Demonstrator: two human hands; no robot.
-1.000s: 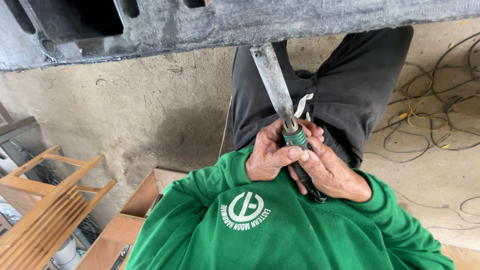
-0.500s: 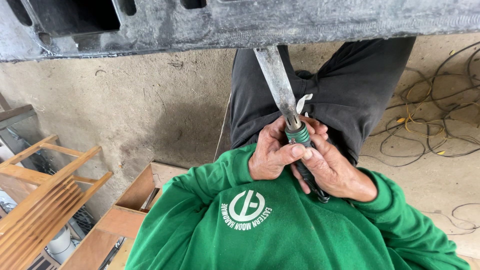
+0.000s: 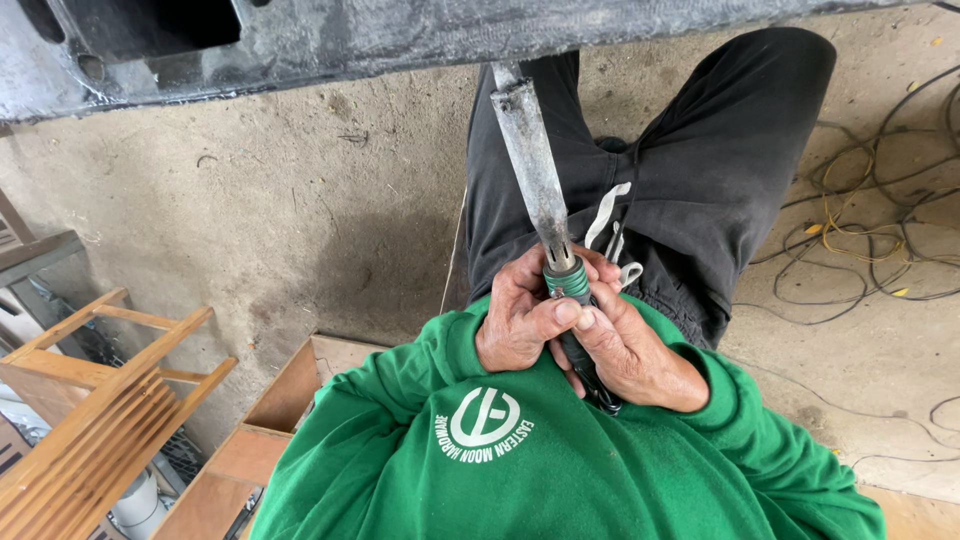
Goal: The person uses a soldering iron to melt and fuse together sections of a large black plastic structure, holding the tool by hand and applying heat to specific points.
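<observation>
The tool's (image 3: 560, 260) handle is hidden under both hands' fingers (image 3: 556, 312).

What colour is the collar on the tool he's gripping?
Green collar, just above both hands, clearest in the head view.

Wooden rack (image 3: 95, 400) at left, tangled cables (image 3: 870, 230) on concrete floor (image 3: 300, 230), wooden box (image 3: 270, 410) below.

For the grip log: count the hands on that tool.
2. The left hand wraps the tool at its green collar; the right hand grips the dark handle just below, thumbs touching.
</observation>
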